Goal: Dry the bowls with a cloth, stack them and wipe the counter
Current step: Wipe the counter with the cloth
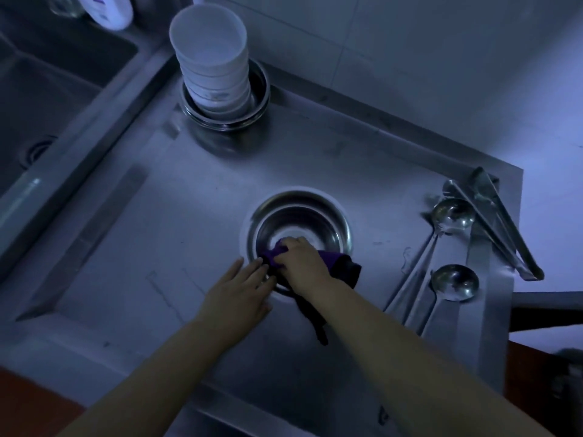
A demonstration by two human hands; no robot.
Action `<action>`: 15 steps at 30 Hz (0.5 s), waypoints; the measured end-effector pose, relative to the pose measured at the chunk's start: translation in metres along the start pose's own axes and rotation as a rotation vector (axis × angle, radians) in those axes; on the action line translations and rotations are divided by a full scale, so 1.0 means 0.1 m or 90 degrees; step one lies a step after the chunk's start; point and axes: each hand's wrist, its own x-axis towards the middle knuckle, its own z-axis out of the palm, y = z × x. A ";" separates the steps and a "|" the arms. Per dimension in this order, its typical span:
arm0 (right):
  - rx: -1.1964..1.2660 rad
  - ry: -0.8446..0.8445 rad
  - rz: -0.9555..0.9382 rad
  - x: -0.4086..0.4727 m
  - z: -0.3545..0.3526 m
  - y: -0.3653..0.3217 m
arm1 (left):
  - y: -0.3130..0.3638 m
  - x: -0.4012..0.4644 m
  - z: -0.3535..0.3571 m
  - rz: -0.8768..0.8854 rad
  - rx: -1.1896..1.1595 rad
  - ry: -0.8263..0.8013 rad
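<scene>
1. Head view: dim steel counter (176,216) beside a sink (47,89); we see white bowls (211,58) stacked in metal ones at the back.
2. Our right hand (303,263) grips a purple cloth (334,260) inside the steel bowl (299,212) at centre.
3. Our left hand (239,294) rests open, fingers on the bowl's near rim.
4. Two ladles (454,282) and tongs (498,222) lie to the right.

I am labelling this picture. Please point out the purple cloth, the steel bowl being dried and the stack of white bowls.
purple cloth (331,259): head view, fold beside the wrist.
steel bowl (299,201): head view, far rim.
stack of white bowls (217,80): head view, outer side.
</scene>
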 end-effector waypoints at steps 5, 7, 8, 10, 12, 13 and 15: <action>-0.061 0.052 -0.051 0.23 -0.09 0.06 | -0.06 0.07 0.04 0.042 0.016 -0.002; -0.131 0.078 -0.036 0.26 -0.12 0.11 | -0.07 0.11 0.04 0.055 0.021 -0.003; -0.173 0.085 -0.014 0.26 -0.14 0.14 | -0.06 0.14 0.03 0.060 0.022 -0.003; -0.227 0.095 0.035 0.24 -0.19 0.20 | -0.04 0.18 0.02 0.068 0.019 -0.007; -0.245 0.085 0.077 0.20 -0.22 0.25 | -0.04 0.19 0.01 0.071 0.012 -0.015; -0.251 0.071 0.090 0.16 -0.23 0.25 | -0.04 0.19 0.01 0.071 0.013 -0.019; -0.253 0.027 0.103 0.09 -0.25 0.24 | -0.04 0.19 0.01 0.071 0.024 -0.028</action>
